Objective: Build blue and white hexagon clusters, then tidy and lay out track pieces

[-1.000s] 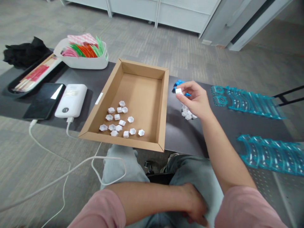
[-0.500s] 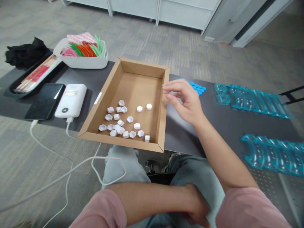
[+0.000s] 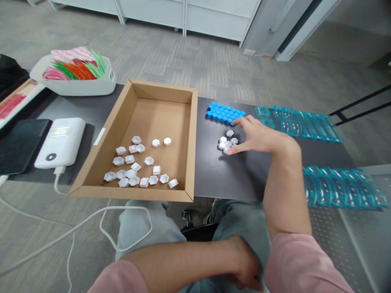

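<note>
Over the dark table my right hand [image 3: 252, 134] reaches beside a small cluster of white hexagonal pieces [image 3: 228, 143]. Its thumb and fingers are spread around the cluster's right side, the thumb at the near edge; nothing shows gripped between them. Just beyond lies a block of blue hexagonal pieces [image 3: 225, 112], close to my fingertips. A shallow cardboard box [image 3: 194, 150] stands to the left, with several loose white hexagonal pieces [image 3: 131, 173] scattered over its near half. My left hand [image 3: 246, 264] rests on my lap, its fingers mostly hidden.
Teal clear plastic pieces lie in a far row [image 3: 302, 122] and a near row [image 3: 342, 187] at the right. On the left are a white power bank [image 3: 61, 142], a black phone [image 3: 23, 144], a white cable [image 3: 91, 215] and a basket of coloured sticks [image 3: 88, 87].
My right hand has moved from the box's right edge, rightward to the white cluster, its fingers spreading apart. The view has turned right, showing the cluster and more of the blue block. My left hand stays on my lap.
</note>
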